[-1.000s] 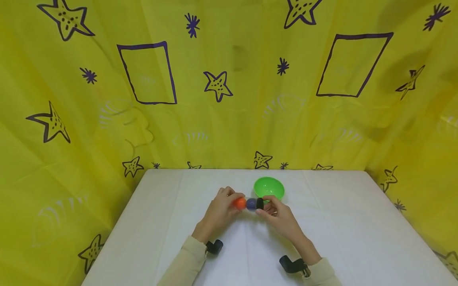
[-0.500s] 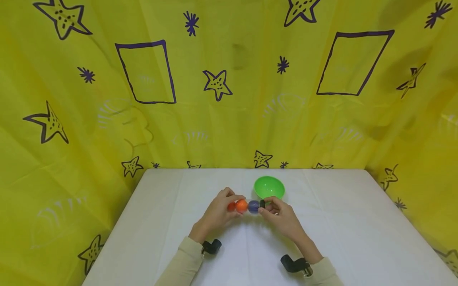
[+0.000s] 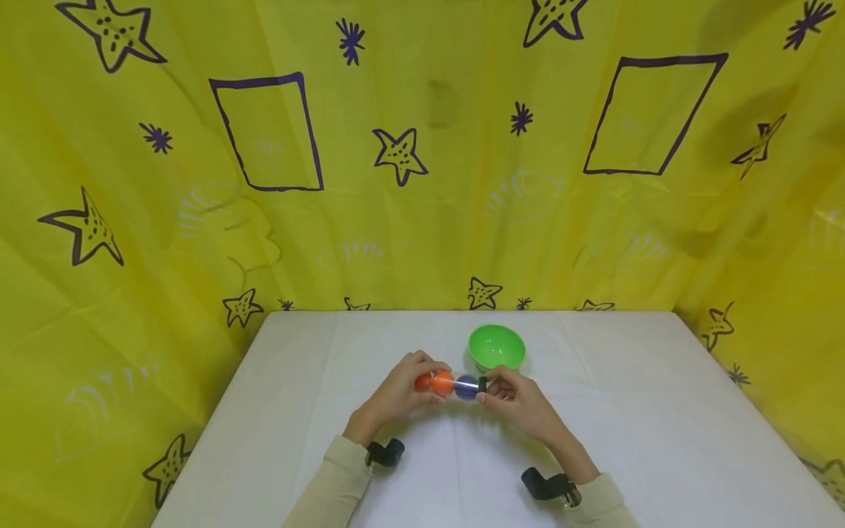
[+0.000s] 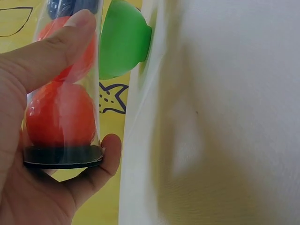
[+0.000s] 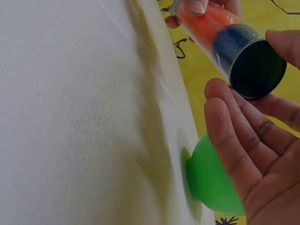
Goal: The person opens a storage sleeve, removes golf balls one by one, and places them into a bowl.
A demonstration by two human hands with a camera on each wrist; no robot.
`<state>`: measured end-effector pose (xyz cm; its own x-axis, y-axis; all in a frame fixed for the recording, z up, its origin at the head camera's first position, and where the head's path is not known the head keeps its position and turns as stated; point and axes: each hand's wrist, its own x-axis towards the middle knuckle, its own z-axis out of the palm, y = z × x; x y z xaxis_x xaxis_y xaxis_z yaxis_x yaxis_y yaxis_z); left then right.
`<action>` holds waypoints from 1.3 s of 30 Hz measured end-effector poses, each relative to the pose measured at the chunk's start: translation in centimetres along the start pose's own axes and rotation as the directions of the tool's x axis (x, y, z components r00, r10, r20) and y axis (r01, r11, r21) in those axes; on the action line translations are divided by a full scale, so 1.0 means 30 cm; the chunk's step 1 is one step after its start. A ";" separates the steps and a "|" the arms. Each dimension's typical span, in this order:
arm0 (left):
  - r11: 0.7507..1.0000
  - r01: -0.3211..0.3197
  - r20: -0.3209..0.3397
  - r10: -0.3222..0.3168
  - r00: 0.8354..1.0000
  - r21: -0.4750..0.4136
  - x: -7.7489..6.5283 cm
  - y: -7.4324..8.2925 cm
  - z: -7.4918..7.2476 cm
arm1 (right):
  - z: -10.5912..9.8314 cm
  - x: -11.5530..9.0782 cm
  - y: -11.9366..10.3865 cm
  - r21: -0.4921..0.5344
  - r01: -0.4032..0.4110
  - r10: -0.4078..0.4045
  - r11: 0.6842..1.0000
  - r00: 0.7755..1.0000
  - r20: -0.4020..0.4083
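A clear tube (image 3: 454, 384) is held level above the table between both hands. Inside sit two orange balls (image 4: 61, 115) and a dark blue ball (image 3: 466, 388). My left hand (image 3: 398, 390) grips its left end, thumb along the side and a finger by the black end cap (image 4: 63, 157). With thumb and fingers, my right hand (image 3: 524, 405) pinches the other black cap (image 5: 258, 70) at the blue ball's end; two fingers extend free of it in the right wrist view. Just behind the tube, a green bowl (image 3: 496, 345) stands upright on the table.
A white cloth covers the table (image 3: 594, 411). Yellow curtains (image 3: 422, 220) with purple stars enclose the back and both sides. Black wrist cameras (image 3: 546, 484) protrude from both forearms.
The left hand has shifted slightly left and down with the tube, and a second orange ball has come into sight. The right cap now appears narrower; the right hand has barely moved.
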<state>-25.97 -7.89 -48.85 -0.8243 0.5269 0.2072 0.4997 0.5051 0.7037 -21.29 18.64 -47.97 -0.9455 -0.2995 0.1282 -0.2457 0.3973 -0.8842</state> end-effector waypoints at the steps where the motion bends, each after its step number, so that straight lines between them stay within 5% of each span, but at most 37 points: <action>1: 1.000 -0.005 0.005 0.005 1.000 0.003 0.000 -0.002 -0.002 | 0.000 0.001 0.002 -0.003 0.005 -0.005 1.000 1.000 0.008; 15: 1.000 0.009 0.042 -0.008 0.999 -0.020 -0.010 -0.005 -0.014 | 0.007 0.000 0.021 0.038 0.039 -0.041 0.999 0.998 0.049; 23: 0.997 0.006 0.010 -0.005 1.000 -0.071 -0.011 -0.030 -0.035 | 0.003 -0.002 0.011 0.085 0.049 -0.051 0.995 0.998 0.023; 39: 0.997 0.026 -0.036 -0.029 0.999 -0.078 -0.011 -0.029 -0.052 | 0.008 0.001 0.034 0.010 -0.091 0.090 0.996 0.993 0.079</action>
<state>-26.54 -9.57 -48.46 -0.8475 0.4869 0.2114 0.4558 0.4635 0.7599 -21.52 18.82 -48.98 -0.9438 -0.3304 0.0124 -0.1566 0.4138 -0.8968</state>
